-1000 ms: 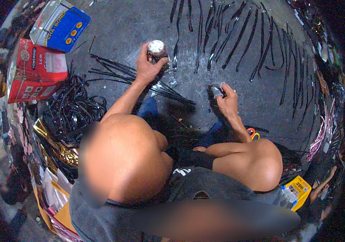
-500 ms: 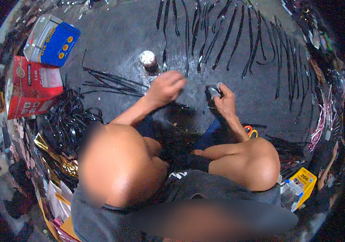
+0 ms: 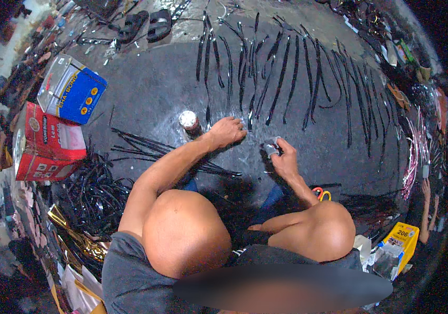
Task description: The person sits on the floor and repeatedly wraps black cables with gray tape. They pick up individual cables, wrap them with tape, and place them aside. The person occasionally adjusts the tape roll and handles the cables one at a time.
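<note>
My left hand [image 3: 226, 132] is stretched forward over the dark mat [image 3: 150, 78], palm down, its fingers bent and close together beside the near ends of the black strips [image 3: 240, 83]. Whatever lies under those fingertips is hidden. A little to the right, my right hand [image 3: 285, 157] pinches a small pale, translucent piece [image 3: 271, 148] between thumb and fingers; its kind is unclear. Just left of my left hand stands a can [image 3: 188, 121] with a white, crusted top. A bundle of black strips [image 3: 150, 149] lies behind my left forearm.
A blue-and-clear box [image 3: 74, 91] and a red carton [image 3: 48, 144] stand at the left, above a heap of black strips [image 3: 95, 186]. Scissors [image 3: 322, 194] with orange and yellow handles lie by my right knee. Beyond are sandals [image 3: 158, 25]; a yellow box [image 3: 402, 243] sits lower right.
The view has tilted so the scene sits lower and sandals show. My left hand has moved forward past the can's side, down to the strip ends. My right hand still pinches the pale piece.
</note>
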Available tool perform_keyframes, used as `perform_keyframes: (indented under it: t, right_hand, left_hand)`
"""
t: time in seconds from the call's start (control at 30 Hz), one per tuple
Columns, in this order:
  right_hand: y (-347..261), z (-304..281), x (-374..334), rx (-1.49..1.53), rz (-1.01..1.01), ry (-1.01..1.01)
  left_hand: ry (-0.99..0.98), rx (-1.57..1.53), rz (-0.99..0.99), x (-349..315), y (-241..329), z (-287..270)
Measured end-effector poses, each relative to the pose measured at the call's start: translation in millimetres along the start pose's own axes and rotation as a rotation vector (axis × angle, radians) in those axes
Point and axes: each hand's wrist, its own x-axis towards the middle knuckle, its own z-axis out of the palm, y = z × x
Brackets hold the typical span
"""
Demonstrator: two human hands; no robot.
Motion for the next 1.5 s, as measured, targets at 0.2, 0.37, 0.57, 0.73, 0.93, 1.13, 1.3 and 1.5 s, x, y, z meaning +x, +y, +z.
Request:
perform_keyframes:
  t: [0.2,0.37,0.57,0.73,0.93,1.13,1.3,1.5]
  right_hand:
    - [-62,0,17,0.324,-0.073,-0.034]
    - [-83,32,11,0.446,0.005,-0.116]
    - [-112,39,17,0.220,-0.280,-0.010]
    - [-113,32,24,0.166,-0.285,-0.045]
    - [-129,37,26,0.176,-0.295,-0.032]
    - [-133,42,23,0.166,-0.391,-0.020]
    - [-142,32,28,0.156,-0.577,0.045]
    - [-152,19,32,0.100,-0.687,-0.032]
  left_hand:
    - [0.631,-0.986,-0.717,-15,75,-84]
    - [0.952,-1.590,-0.934,-30,97,-81]
    - [1.097,-1.537,-1.105,-55,88,-77]
    - [1.062,-1.585,-1.071,-55,85,-86]
    - [1.032,-1.717,-1.067,-69,83,-88]
    - [0.981,-1.754,-1.028,-94,90,-95]
    - [1.009,-1.753,-1.021,-92,89,-107]
    - [1.027,-1.417,-0.892,-109,71,-135]
